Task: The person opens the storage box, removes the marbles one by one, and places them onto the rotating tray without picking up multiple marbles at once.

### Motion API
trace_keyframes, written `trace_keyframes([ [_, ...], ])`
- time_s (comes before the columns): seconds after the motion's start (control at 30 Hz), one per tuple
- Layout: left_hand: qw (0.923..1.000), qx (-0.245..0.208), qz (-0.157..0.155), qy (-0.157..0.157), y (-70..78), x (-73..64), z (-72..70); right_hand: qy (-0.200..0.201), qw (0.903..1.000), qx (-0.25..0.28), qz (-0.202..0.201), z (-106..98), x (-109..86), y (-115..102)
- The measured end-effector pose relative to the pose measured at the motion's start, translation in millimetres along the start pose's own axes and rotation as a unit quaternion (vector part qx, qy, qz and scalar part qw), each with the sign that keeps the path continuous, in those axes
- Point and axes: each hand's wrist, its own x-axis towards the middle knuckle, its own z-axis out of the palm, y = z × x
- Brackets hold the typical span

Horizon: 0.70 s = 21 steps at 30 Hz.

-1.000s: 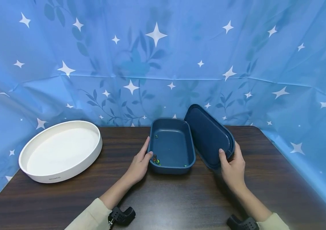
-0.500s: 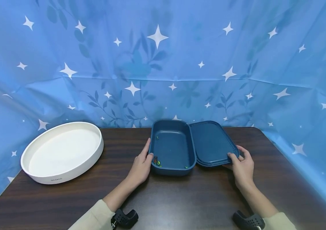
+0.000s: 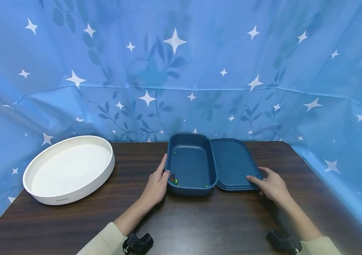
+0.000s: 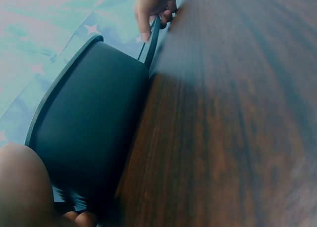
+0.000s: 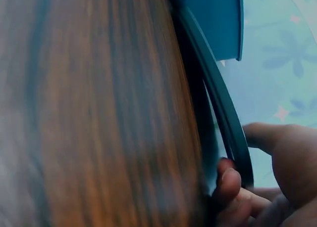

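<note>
A dark blue rectangular box (image 3: 188, 164) stands on the table, with several small green and brown bits (image 3: 174, 180) inside, mostly near its front left corner. My left hand (image 3: 154, 185) grips its left side, thumb at the rim; the left wrist view shows the box's outer wall (image 4: 94, 113) close by. Right of the box lies its matching flat lid (image 3: 234, 161), the near right edge slightly raised. My right hand (image 3: 271, 184) pinches that edge, thumb on top; in the right wrist view curled fingers (image 5: 233, 187) show under the lid's rim (image 5: 223, 98).
A round white tray (image 3: 70, 166) with a raised rim stands at the left of the dark wooden table (image 3: 181, 223). Behind the table hangs a blue curtain (image 3: 181, 71) with white stars, close to the far edge.
My right hand has lowered the lid from a steep tilt to nearly flat beside the box, moving down and to the right. The left hand keeps its grip on the box.
</note>
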Motion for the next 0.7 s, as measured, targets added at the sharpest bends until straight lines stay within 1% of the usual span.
trace_keyframes([
  [0.07,1.0,0.002,0.0,0.003,0.5,-0.1,0.0,-0.025,0.9995,-0.014,-0.013,-2.6,0.4,0.5],
  [0.17,1.0,0.004,-0.001,0.006,0.9,-0.3,0.2,-0.056,0.9978,-0.027,-0.022,-6.1,0.0,1.1],
  [0.3,1.0,0.006,-0.003,0.007,0.7,-0.3,0.5,-0.088,0.995,-0.043,-0.018,-8.8,-0.2,0.8],
  [0.47,0.9999,0.008,0.001,0.009,1.5,0.1,0.1,-0.103,0.9917,-0.076,-0.014,-9.8,2.8,1.3],
  [0.7,0.9999,0.008,0.007,0.007,0.9,-0.3,-1.0,-0.104,0.989,-0.103,-0.022,-8.8,4.5,2.6],
])
